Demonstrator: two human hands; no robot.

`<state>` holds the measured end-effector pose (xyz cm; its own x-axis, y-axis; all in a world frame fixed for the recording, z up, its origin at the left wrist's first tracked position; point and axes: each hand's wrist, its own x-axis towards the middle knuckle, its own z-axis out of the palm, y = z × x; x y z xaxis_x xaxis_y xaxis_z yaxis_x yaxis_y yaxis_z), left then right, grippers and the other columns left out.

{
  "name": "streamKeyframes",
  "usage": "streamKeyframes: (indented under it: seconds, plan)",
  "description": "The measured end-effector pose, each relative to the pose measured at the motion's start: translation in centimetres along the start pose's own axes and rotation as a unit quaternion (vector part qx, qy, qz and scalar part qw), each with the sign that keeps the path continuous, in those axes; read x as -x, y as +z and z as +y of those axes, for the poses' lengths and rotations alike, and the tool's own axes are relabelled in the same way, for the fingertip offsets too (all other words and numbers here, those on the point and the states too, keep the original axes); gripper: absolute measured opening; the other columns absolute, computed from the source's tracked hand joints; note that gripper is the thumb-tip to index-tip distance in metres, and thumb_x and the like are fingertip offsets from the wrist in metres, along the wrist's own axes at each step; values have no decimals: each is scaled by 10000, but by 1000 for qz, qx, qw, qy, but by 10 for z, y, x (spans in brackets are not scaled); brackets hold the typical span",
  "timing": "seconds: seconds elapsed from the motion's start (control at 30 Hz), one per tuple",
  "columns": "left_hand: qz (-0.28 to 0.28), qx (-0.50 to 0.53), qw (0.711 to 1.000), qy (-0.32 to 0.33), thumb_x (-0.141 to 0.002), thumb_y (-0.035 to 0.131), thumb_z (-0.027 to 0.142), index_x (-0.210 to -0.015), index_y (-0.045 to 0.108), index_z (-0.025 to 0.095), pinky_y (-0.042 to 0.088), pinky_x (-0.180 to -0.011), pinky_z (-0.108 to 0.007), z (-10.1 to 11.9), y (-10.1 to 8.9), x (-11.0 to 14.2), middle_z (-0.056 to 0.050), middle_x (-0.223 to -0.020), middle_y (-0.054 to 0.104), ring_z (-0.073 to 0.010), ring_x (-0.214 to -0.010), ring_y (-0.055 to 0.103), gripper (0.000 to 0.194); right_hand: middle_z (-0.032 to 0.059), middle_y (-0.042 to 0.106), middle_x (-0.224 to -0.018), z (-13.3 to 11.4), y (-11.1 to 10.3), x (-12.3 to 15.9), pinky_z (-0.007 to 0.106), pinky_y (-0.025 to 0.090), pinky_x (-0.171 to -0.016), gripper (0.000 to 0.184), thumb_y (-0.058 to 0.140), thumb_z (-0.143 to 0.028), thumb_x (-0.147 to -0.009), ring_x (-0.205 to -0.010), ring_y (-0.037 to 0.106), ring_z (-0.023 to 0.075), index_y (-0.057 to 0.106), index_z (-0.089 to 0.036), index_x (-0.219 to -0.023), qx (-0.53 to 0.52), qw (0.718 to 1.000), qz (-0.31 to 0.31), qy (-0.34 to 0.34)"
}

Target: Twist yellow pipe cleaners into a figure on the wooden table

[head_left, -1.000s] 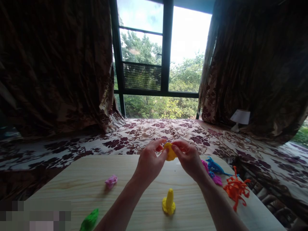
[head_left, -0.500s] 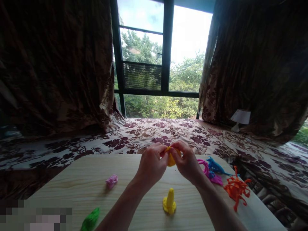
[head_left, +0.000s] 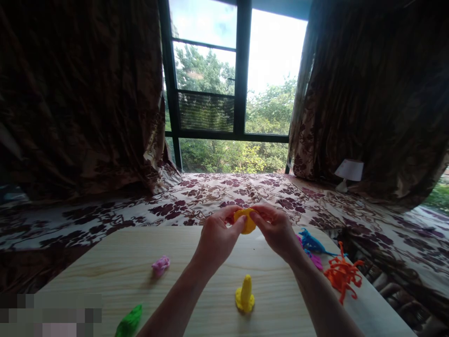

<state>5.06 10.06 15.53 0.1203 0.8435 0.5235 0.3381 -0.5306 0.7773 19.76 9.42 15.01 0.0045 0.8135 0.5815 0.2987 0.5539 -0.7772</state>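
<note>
A flattened yellow clay disc point(head_left: 248, 223) sits directly between the two hands, appearing over the far edge of the pale wooden tabletop point(head_left: 105, 262). The left hand point(head_left: 219, 231) pinches its left side, thumb against the near face; the right hand point(head_left: 275, 229) grips the opposite side likewise (the fingers behind are partly hidden). Nearer the person, between the forearms, a yellow clay post point(head_left: 247, 290) stands upright on a rounded base, apart from both hands.

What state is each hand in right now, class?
Left hand: closed, pinching the raised yellow piece.
Right hand: closed, pinching that same yellow piece.
</note>
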Motion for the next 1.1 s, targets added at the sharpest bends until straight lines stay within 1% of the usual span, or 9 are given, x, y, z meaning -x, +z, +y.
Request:
streamKeyframes:
  seconds: [0.1, 0.23, 0.37, 0.5, 0.6, 0.7, 0.77, 0.93, 1.1]
  plan:
    - [-5, -16, 1000, 25, -757, 515, 283, -892, 633, 199, 455, -750, -282, 0, -3, -1, -25, -879, 650, -160, -804, 587, 199, 43, 645, -857, -3, 1, 1, 298, 497, -700, 155, 531, -239, -805, -781, 601, 178, 656, -183, -877, 17, 1000, -8, -19]
    - [-8, -14, 1000, 26, -765, 498, 274, -852, 634, 196, 460, -705, -268, 0, -2, -1, -21, -811, 636, -159, -774, 583, 180, 37, 649, -864, -5, 0, 1, 296, 494, -692, 170, 537, -225, -804, -760, 597, 168, 636, -194, -938, 32, 999, -8, -25]
    - [-16, -53, 997, 45, -770, 494, 255, -836, 629, 198, 450, -694, -260, 5, -3, 2, -14, -789, 632, -149, -751, 573, 161, 26, 624, -834, -7, 0, 2, 266, 475, -664, 118, 530, -187, -805, -749, 580, 155, 642, -195, -839, 56, 997, -1, -56]
    - [-21, -111, 990, 82, -775, 483, 230, -709, 632, 196, 440, -681, -264, 9, -3, 4, -11, -710, 617, -145, -710, 557, 167, 23, 600, -787, -9, 8, 4, 272, 454, -710, 126, 511, -169, -811, -768, 562, 158, 622, -190, -757, 91, 993, 15, -74]
    - [0, -87, 994, 58, -776, 492, 251, -746, 638, 192, 453, -683, -268, 6, -1, 4, -14, -717, 619, -151, -719, 571, 159, 23, 603, -781, -7, 14, 5, 272, 465, -704, 128, 497, -215, -826, -759, 571, 159, 611, -186, -775, 60, 996, 35, -49]
    - [39, -7, 999, -2, -771, 507, 311, -870, 631, 187, 480, -660, -269, -1, 1, 2, -22, -765, 645, -157, -719, 601, 201, 35, 635, -854, -2, 15, 3, 267, 491, -666, 168, 486, -280, -837, -756, 602, 162, 599, -185, -918, -19, 1000, 5, 3]
    - [42, 24, 999, -20, -767, 511, 337, -928, 619, 188, 490, -645, -272, -4, 3, 0, -23, -773, 655, -161, -709, 611, 245, 46, 644, -892, 1, 13, 2, 273, 501, -667, 198, 501, -293, -828, -774, 611, 171, 590, -181, -964, -38, 999, -13, 20]
    - [2, -9, 1000, 19, -773, 508, 329, -909, 625, 195, 475, -709, -278, -4, 1, -1, -29, -834, 648, -160, -774, 598, 224, 36, 644, -846, 1, 8, 1, 278, 497, -680, 134, 516, -253, -816, -761, 607, 170, 612, -190, -884, 11, 1000, -3, -1]
    - [18, -80, 995, 48, -813, 426, 270, -835, 608, 188, 450, -671, -265, 1, -1, 2, -24, -769, 612, -148, -717, 571, 200, 32, 652, -859, -3, 9, 3, 265, 487, -678, 164, 520, -251, -813, -752, 604, 162, 611, -194, -937, 18, 1000, -12, -13]
